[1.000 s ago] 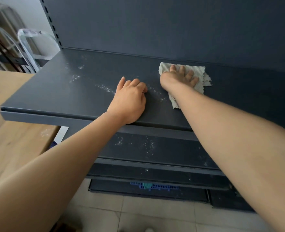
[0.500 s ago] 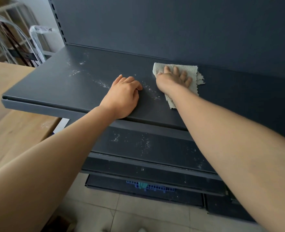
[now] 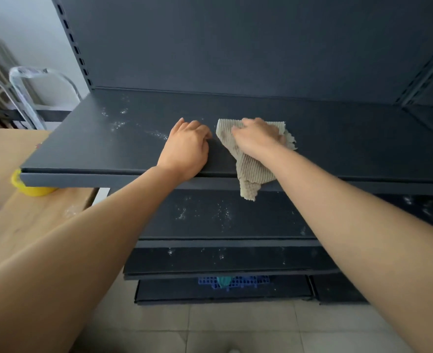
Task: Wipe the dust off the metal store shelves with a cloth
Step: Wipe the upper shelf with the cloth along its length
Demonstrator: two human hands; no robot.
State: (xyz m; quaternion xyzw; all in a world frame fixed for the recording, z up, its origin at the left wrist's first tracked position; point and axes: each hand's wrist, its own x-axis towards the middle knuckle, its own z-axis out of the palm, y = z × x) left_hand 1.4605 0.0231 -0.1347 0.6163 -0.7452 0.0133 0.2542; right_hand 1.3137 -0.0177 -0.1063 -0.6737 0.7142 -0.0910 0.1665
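Note:
A dark grey metal shelf (image 3: pixel 337 138) runs across the middle of the head view. White dust specks (image 3: pixel 118 124) lie on its left half. My right hand (image 3: pixel 257 138) presses a pale ribbed cloth (image 3: pixel 251 169) flat on the shelf; the cloth's lower corner hangs over the front edge. My left hand (image 3: pixel 186 150) rests on the shelf just left of the cloth, fingers curled, holding nothing. Lower shelves (image 3: pixel 210 215) below also carry dust.
A wooden table (image 3: pixel 19 200) stands at the left, with a yellow tape roll (image 3: pixel 32 189) partly under the shelf edge. A clear plastic chair (image 3: pixel 32 98) is behind it. A blue crate (image 3: pixel 235 282) sits under the bottom shelf. Tiled floor lies below.
My right hand has dragged the cloth toward me and leftward, so its corner now hangs over the front edge. The dust between my hands is gone. My left hand stays put.

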